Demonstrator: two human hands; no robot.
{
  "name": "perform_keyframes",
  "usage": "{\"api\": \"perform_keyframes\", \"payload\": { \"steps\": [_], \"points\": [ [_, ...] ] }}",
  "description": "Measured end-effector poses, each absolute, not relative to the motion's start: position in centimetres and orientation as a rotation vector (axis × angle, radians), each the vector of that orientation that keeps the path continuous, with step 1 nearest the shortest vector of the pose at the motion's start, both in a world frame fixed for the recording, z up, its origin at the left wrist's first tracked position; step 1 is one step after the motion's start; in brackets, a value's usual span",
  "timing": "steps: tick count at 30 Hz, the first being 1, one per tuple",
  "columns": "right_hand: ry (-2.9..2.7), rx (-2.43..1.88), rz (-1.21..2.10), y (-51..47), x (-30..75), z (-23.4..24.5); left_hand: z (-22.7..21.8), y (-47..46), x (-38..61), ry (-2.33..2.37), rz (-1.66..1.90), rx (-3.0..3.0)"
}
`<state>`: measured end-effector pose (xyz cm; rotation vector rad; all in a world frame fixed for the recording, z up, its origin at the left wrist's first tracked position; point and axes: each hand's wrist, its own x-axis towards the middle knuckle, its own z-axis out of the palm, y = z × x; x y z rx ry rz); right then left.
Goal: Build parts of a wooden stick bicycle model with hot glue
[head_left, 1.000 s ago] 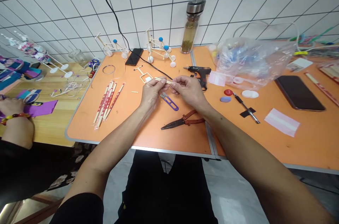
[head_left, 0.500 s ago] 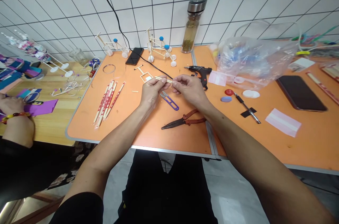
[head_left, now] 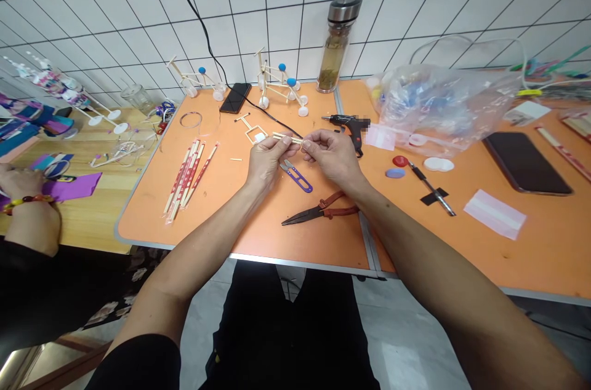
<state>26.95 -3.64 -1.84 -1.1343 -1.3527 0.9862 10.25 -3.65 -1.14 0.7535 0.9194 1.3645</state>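
Note:
Short pale wooden sticks (head_left: 294, 139) lie sideways between my two hands. My left hand (head_left: 266, 161) is closed, pinching them at their left part between thumb and fingers. At their right end, my right hand (head_left: 329, 155) is closed on them with thumb and fingertips. Purple-handled thread snips (head_left: 298, 177) rest on the table just under my hands. Nearer to me lie long-nose pliers (head_left: 318, 211) with red-brown handles. Behind my left hand is a small stick frame (head_left: 255, 132). A black glue gun (head_left: 348, 125) lies behind my right hand.
Paper-wrapped chopsticks (head_left: 187, 178) lie at left. Stick models with wheels (head_left: 279, 85), a phone (head_left: 236, 98) and a glass bottle (head_left: 336, 48) stand along the wall. A plastic bag (head_left: 443, 104), a pen (head_left: 431, 187) and a larger phone (head_left: 527, 162) are at right. A co-worker's hand (head_left: 21, 184) is far left.
Almost nothing differs. Both my hands stay closed on the sticks, and the whole view has shifted very slightly.

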Motion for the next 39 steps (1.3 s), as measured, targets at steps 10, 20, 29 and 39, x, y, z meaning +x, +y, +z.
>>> {"api": "perform_keyframes", "payload": {
  "steps": [10,20,29,39],
  "points": [
    [-1.349,-1.126,0.989,-3.51,27.00,-1.89,-1.52,-3.54,10.14,0.885,1.336,0.740],
    [-1.390,-1.119,0.936,-3.28,27.24,-2.27,-1.68,-3.36,10.09,0.865,1.317,0.723],
    [-1.402,-1.143,0.909,-3.11,27.37,-2.46,-1.25,-3.33,10.10,0.844,1.271,0.687],
    [-1.450,-1.155,0.864,-3.11,27.64,-2.28,-1.37,-3.25,9.98,0.835,1.266,0.700]
  ]
}}
